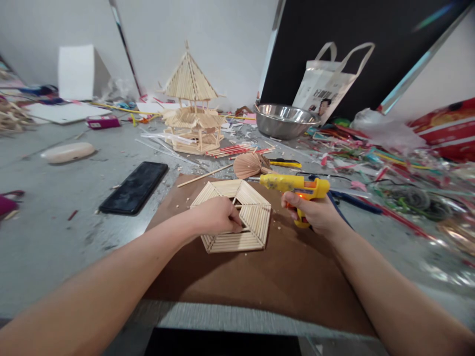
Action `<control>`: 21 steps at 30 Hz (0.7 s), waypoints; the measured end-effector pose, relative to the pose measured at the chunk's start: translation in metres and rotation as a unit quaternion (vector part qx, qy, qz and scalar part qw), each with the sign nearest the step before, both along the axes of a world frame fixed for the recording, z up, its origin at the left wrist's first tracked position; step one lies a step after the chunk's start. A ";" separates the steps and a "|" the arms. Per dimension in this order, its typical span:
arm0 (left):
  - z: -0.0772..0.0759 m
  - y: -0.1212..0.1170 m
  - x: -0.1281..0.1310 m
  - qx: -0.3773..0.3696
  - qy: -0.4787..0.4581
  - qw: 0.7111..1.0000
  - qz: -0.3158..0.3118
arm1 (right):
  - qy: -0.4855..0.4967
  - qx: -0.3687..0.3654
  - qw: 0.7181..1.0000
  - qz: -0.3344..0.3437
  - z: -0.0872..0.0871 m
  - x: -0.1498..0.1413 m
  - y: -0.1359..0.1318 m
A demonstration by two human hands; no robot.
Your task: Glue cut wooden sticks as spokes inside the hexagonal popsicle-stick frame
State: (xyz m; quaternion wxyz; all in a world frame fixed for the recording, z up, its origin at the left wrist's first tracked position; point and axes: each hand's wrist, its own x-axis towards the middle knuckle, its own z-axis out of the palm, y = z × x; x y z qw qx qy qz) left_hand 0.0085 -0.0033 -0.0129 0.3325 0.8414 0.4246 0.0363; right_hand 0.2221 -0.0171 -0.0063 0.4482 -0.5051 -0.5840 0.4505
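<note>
A hexagonal roof piece (252, 212) made of thin wooden sticks lies on a brown board (274, 277). My left hand (217, 215) rests on its near left part, fingers curled and pressed at the middle gap. My right hand (315, 213) grips a yellow glue gun (293, 184) just right of the hexagon, its nozzle pointing left over the far edge. A small fan-shaped stick piece (249, 165) lies behind the hexagon.
A stick pagoda model (193, 106) stands at the back centre. A black phone (135, 188) lies to the left, with a pale oval object (67, 152) beyond it. A steel bowl (284, 120), a white tote bag (328, 81) and scattered colourful scraps fill the right.
</note>
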 end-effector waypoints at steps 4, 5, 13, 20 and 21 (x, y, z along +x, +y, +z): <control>-0.001 0.001 0.000 0.000 0.001 1.000 -0.007 | -0.008 0.004 1.000 0.003 0.000 0.000 0.000; -0.001 0.001 -0.001 0.000 0.001 1.000 -0.009 | -0.008 0.004 1.000 0.004 0.000 0.000 0.000; -0.004 0.002 -0.002 0.000 0.019 1.000 -0.019 | -0.001 0.009 1.000 0.010 -0.001 0.000 0.001; -0.002 0.002 -0.001 0.007 0.031 0.999 -0.027 | 0.001 -0.001 1.000 0.003 0.001 -0.002 -0.001; -0.002 0.002 -0.001 0.007 0.032 0.999 -0.029 | 0.000 -0.001 1.000 0.004 0.002 -0.002 -0.001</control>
